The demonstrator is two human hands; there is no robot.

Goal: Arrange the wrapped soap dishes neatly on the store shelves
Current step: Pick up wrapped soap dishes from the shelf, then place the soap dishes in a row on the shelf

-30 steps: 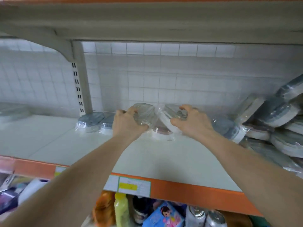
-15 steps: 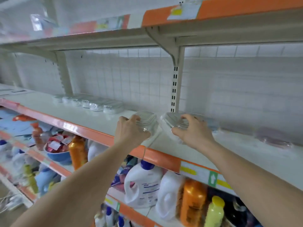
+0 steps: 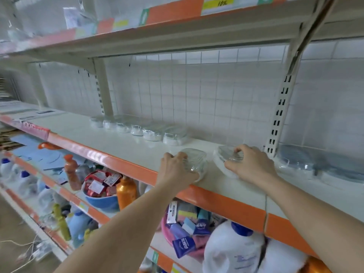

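**Inspector:** Since the view has swung left along the aisle in the last second, both hands now sit close to the row being built, not at the heap they were over before. Nearest us, the left hand (image 3: pixel 178 170) has its grip curled over one wrapped soap dish (image 3: pixel 194 162), thumb at the near edge. The dish looks to be at or just above the shelf (image 3: pixel 122 143), close to its orange front lip; I cannot tell whether it is down.

**Clerk:** And the other one?

**Inspector:** The right hand (image 3: pixel 249 166) pinches a second wrapped dish (image 3: pixel 224 157) from above, fingers bent over its top. The two dishes sit just beside each other, apart by a narrow gap.

**Clerk:** Where do they belong?

**Inspector:** Further back and to the left stands a row of six wrapped dishes (image 3: pixel 137 128), running along the shelf toward the tiled back wall. The nearest of that row is just beyond the left hand's dish. My judgement: the carry is nearly done and placing comes next, the left dish first.

**Clerk:** Anything else outstanding?

**Inspector:** To the right, past the slotted upright (image 3: pixel 279 115), more wrapped stock (image 3: pixel 319 164) lies flat and blurred. The task is therefore only partway along. The wrap looks slippery; a loose grip could let a dish slide off the front lip.
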